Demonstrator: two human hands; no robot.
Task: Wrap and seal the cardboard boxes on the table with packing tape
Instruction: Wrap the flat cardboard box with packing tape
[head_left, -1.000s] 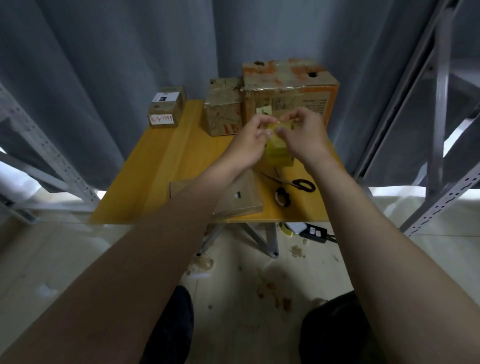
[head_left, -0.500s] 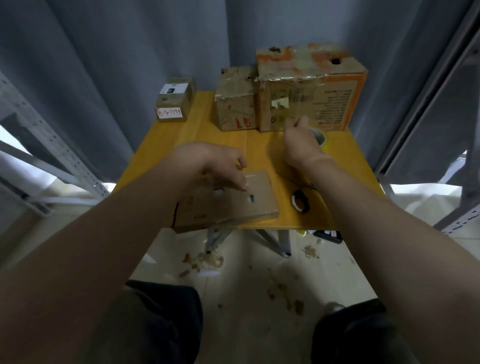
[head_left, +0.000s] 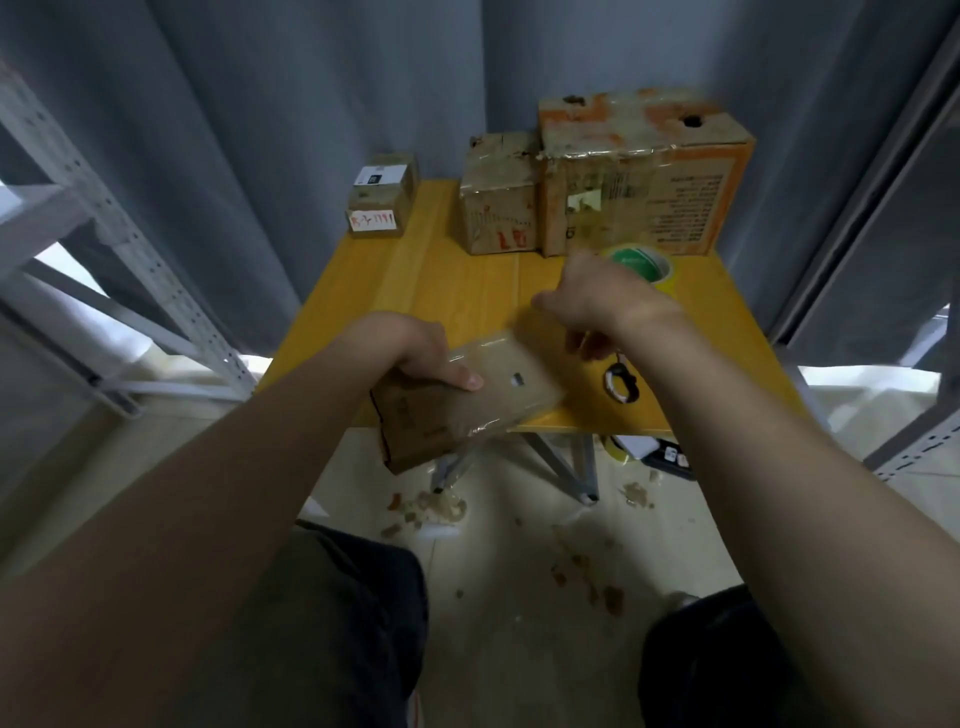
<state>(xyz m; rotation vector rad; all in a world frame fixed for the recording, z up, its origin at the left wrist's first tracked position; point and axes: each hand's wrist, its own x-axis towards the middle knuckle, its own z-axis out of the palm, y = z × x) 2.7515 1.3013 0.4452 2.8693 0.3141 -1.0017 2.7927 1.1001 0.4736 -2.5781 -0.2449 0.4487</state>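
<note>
Though of unequal size, four cardboard boxes (head_left: 467, 405) (head_left: 382, 200) (head_left: 498, 208) (head_left: 639, 176), one tape roll (head_left: 644, 262).

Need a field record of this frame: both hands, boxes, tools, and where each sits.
left hand: grips the flat box, thumb on top
flat box: glossy with tape, overhangs the table's near edge
right hand: above the table in front of the tape roll, blurred, grip unclear
tape roll: on the table in front of the large box
scissors: on the table, partly hidden under the right hand
back row: small box at far left, medium box beside large box
</note>
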